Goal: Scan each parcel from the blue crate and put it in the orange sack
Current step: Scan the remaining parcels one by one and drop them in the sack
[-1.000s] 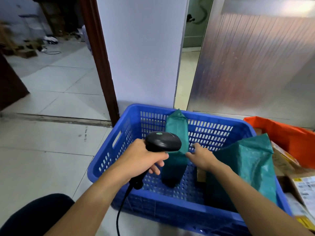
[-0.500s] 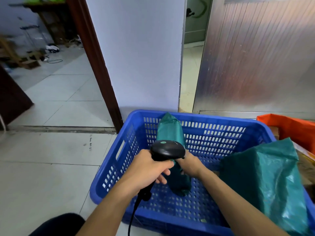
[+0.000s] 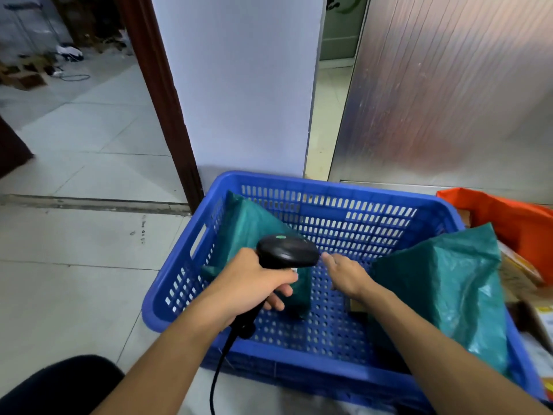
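Observation:
The blue crate (image 3: 329,182) stands on the floor in front of me. A narrow green parcel (image 3: 248,223) leans inside it against the left wall. A larger green parcel (image 3: 449,280) rests against the crate's right side. My left hand (image 3: 248,283) grips a black corded scanner (image 3: 284,250), its head over the narrow parcel. My right hand (image 3: 347,275) hovers just right of that parcel with relaxed fingers; the scanner head hides whether the thumb touches it. The orange sack (image 3: 514,217) stands to the right of the crate.
Cardboard boxes (image 3: 520,271) with labels lie in and around the sack at the right edge. A white pillar with a brown door frame (image 3: 161,100) and a ribbed metal panel (image 3: 449,85) stand behind the crate. Tiled floor stretches to the left.
The narrow green parcel has tipped from upright to leaning on the crate's left wall. My right hand, which held it, has come away to its right. The scanner stayed over it.

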`<control>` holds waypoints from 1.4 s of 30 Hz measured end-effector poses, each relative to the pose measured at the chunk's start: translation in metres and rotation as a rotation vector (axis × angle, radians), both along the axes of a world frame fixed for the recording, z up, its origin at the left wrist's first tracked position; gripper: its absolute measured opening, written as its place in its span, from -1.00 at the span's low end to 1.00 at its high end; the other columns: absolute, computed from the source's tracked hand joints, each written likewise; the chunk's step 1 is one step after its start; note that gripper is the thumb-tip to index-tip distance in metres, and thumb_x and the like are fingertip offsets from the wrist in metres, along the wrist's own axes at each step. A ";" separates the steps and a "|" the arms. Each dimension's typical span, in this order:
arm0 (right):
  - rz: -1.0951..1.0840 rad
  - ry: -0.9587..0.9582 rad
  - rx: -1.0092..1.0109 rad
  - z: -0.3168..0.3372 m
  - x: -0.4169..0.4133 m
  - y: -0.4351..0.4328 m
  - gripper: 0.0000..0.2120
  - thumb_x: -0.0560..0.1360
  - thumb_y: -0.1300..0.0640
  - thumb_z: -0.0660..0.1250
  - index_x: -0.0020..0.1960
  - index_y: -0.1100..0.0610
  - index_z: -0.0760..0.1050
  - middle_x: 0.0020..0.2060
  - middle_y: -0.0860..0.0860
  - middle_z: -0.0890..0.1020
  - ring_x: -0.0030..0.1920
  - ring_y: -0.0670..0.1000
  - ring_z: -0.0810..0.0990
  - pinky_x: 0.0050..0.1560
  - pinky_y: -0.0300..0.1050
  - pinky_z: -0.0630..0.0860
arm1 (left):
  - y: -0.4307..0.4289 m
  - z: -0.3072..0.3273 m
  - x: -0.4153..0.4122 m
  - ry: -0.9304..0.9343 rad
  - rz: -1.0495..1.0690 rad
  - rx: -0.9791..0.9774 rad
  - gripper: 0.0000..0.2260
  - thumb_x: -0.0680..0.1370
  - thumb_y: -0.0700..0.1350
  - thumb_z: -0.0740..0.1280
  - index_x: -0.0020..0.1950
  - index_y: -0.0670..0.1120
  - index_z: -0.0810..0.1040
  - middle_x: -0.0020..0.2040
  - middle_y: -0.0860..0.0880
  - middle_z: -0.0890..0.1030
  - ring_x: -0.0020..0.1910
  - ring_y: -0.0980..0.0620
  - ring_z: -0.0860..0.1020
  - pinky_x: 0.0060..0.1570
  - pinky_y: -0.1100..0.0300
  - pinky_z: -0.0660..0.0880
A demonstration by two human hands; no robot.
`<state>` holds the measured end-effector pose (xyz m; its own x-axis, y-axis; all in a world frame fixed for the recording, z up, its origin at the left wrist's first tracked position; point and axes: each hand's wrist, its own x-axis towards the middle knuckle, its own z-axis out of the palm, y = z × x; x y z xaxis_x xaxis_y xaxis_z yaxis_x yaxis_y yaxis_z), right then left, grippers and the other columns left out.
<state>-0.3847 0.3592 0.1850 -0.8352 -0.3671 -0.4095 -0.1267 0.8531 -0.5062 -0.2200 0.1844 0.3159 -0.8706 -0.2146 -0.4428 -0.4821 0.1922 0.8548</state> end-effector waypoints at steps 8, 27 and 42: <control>0.053 0.008 0.162 -0.010 -0.011 0.018 -0.34 0.71 -0.23 -0.18 0.47 0.22 0.35 0.44 0.24 0.45 0.40 0.24 0.44 0.35 0.08 0.34 | -0.003 -0.008 -0.008 0.009 0.105 0.044 -0.91 0.58 -0.11 0.45 0.04 -0.10 0.68 -0.14 -0.04 0.77 -0.37 0.04 0.59 -0.26 0.15 0.54; 0.362 0.010 0.510 -0.087 -0.030 0.016 -0.42 0.72 -0.12 0.05 0.57 0.26 0.15 0.51 0.26 0.33 0.42 0.25 0.43 0.32 0.10 0.43 | -0.003 -0.023 -0.030 -0.027 0.068 0.048 -0.95 0.60 -0.14 0.43 0.03 -0.07 0.68 -0.15 -0.07 0.76 -0.43 0.07 0.53 -0.33 0.17 0.50; 0.497 0.258 0.803 -0.135 -0.040 0.027 -0.49 0.73 0.15 0.05 0.62 0.25 0.02 0.51 0.23 0.20 0.50 0.25 0.19 0.39 0.09 0.32 | -0.017 -0.023 -0.023 -0.059 0.178 0.036 -0.92 0.59 -0.12 0.44 0.05 -0.09 0.66 -0.19 -0.10 0.75 -0.44 -0.04 0.53 -0.45 0.23 0.49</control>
